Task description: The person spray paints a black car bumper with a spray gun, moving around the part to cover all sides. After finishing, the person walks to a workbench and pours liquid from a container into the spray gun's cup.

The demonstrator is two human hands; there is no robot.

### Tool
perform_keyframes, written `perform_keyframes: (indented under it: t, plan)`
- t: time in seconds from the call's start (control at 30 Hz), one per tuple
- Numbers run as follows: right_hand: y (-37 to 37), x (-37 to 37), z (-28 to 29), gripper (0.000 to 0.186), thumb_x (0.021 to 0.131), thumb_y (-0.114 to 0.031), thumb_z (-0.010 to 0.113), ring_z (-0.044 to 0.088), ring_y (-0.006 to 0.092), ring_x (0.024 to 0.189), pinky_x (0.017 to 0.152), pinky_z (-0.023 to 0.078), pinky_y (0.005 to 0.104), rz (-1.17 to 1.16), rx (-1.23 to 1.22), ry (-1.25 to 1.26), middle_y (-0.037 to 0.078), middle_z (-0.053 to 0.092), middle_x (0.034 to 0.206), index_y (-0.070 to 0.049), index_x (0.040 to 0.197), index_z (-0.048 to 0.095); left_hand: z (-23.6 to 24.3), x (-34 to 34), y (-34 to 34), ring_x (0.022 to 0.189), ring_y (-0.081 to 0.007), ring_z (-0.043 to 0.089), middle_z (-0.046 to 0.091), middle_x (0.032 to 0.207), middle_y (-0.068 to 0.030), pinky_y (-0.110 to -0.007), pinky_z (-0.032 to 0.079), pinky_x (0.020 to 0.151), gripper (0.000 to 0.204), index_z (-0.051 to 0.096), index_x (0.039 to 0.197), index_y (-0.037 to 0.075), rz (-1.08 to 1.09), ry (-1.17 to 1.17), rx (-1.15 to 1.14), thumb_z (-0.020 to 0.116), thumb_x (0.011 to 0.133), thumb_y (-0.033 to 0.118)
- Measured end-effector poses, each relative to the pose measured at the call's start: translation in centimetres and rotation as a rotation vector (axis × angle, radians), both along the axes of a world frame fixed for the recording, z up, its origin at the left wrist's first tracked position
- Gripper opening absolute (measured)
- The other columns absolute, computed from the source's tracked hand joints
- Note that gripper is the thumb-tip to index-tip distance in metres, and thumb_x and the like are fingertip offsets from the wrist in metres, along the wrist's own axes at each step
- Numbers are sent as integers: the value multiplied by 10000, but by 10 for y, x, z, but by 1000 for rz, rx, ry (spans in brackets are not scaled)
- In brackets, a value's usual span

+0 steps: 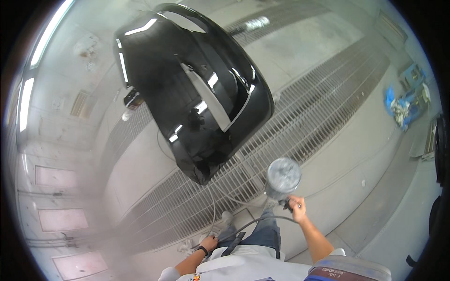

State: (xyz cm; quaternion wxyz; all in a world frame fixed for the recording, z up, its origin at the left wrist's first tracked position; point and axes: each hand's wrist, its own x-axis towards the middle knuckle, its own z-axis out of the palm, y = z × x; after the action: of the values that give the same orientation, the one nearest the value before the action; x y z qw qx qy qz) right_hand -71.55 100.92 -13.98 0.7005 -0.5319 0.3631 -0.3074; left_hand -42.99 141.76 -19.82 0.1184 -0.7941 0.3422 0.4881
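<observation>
My right hand (297, 208) is closed around the handle of a spray gun (284, 203), with its round cup (284, 174) on top, greyish and smeared. A dark air hose (262, 218) runs from the gun across my front to my left hand (209, 242), whose fingers are curled around it. Ahead of me, up and to the left of the gun, a large glossy black car body panel (164, 79) with a long pale opening is held up off the floor. The spray gun is apart from the panel.
Metal floor grating (323, 107) runs under and beside the panel. A pale hose (214, 206) lies on the floor by my feet. Crumpled blue and clear plastic (401, 105) lies at the far right. Pale walls with pink panels (63, 220) and bright lamps stand to the left.
</observation>
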Motion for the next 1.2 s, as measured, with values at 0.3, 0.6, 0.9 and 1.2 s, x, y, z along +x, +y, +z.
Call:
perform_keyframes:
  t: [0.3, 0.6, 0.9, 1.2]
  plan:
    - [128, 128, 90, 424, 913, -249, 647, 643, 133, 716, 673, 529, 310, 282, -183, 175, 93, 712, 832, 67, 1196, 670, -41, 85, 97, 1078, -403, 658, 706, 1130, -242, -451, 508, 934, 686, 722, 1140, 19, 83, 208, -283, 591, 855, 629]
    - [281, 299, 146, 543, 888, -333, 629, 681, 242, 959, 885, 504, 368, 494, -325, 221, 205, 729, 1037, 95, 1223, 628, -25, 180, 306, 1102, -345, 666, 711, 1140, -205, -418, 527, 949, 612, 729, 1135, 77, 464, -56, -276, 816, 698, 496]
    - [332, 460, 171, 464, 892, -244, 639, 705, 246, 859, 807, 535, 350, 782, -480, 25, 214, 731, 1049, 56, 1246, 638, -65, 219, 407, 1074, -351, 675, 721, 1086, -200, -430, 534, 949, 424, 739, 1073, 94, 758, -139, -110, 771, 704, 300]
    - [356, 687, 124, 450, 880, -198, 655, 708, 247, 883, 794, 528, 349, 904, -334, -75, 178, 740, 1038, 14, 1277, 646, -57, 338, 425, 950, -392, 685, 721, 930, -192, -471, 550, 856, 366, 744, 1006, 76, 711, -215, -68, 752, 710, 291]
